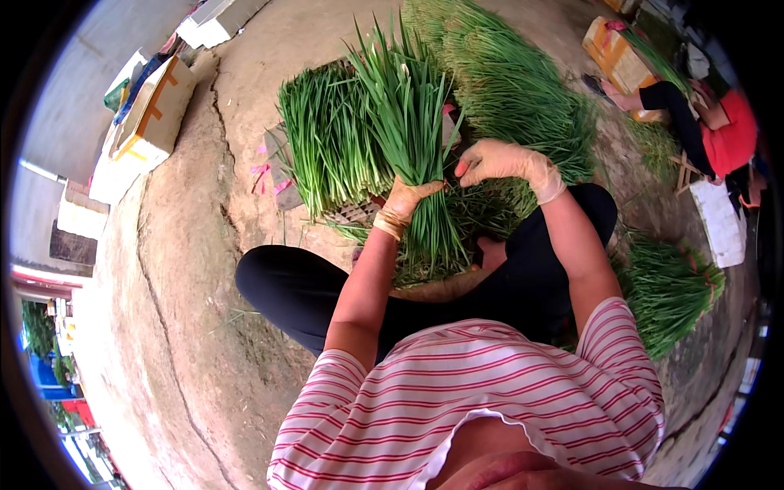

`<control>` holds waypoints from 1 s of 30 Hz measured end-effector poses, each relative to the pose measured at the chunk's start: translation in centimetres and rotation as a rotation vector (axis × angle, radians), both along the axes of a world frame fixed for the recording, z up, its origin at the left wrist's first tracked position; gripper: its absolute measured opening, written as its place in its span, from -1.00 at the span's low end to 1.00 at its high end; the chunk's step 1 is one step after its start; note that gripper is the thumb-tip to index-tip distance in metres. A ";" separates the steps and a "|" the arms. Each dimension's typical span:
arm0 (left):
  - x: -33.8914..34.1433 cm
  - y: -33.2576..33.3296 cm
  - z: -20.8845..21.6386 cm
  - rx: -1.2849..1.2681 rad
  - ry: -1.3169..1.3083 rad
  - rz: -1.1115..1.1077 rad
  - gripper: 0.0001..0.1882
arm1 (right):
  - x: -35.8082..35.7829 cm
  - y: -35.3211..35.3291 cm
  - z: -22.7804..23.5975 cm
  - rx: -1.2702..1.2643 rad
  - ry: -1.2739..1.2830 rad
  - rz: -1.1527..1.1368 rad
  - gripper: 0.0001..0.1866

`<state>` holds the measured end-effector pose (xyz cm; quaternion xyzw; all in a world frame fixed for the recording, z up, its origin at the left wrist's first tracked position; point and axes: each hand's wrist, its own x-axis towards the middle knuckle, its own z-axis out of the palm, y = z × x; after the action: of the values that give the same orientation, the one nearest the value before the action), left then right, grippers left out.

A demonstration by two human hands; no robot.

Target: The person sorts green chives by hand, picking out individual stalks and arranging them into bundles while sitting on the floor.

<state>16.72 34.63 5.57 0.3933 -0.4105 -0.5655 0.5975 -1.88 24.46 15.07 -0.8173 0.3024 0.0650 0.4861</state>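
Observation:
A bunch of long green chives (410,135) stands in front of me, gathered tight at its middle. My left hand (400,200), in a pale thin glove, is closed round that bunch. Just right of it is my right hand (505,161), gloved too, with curled fingers pressed together; a reddish fingertip shows, and whatever it may hold is too small to make out. Behind and left of the held bunch lies a thick row of chives (331,135) with pale stem ends toward me. It rests on a dark slatted support (353,214), mostly covered.
A large heap of chives (506,77) spreads behind at the right. Tied chives (674,294) lie by my right side. Loose cuttings (490,211) litter the ground between my legs. Foam boxes (159,114) stand left. Another person (727,135) sits at the far right near a box (616,57).

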 end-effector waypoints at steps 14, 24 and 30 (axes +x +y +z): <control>-1.9 0.6 -2.9 0.050 -0.190 -0.128 -0.66 | 0.7 0.8 2.1 0.024 -0.856 -0.714 -0.86; -2.3 0.8 -2.5 0.065 -0.188 -0.144 -0.67 | 0.4 0.4 0.6 -0.003 -0.803 -0.753 -0.82; -2.3 1.1 -1.9 0.068 -0.164 -0.143 -0.65 | 0.8 1.6 1.3 0.093 -0.786 -0.776 -0.87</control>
<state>14.41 35.71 3.64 0.4281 -0.4657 -0.5862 0.5063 -1.12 26.02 16.36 -0.5863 0.3740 -0.4154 0.5863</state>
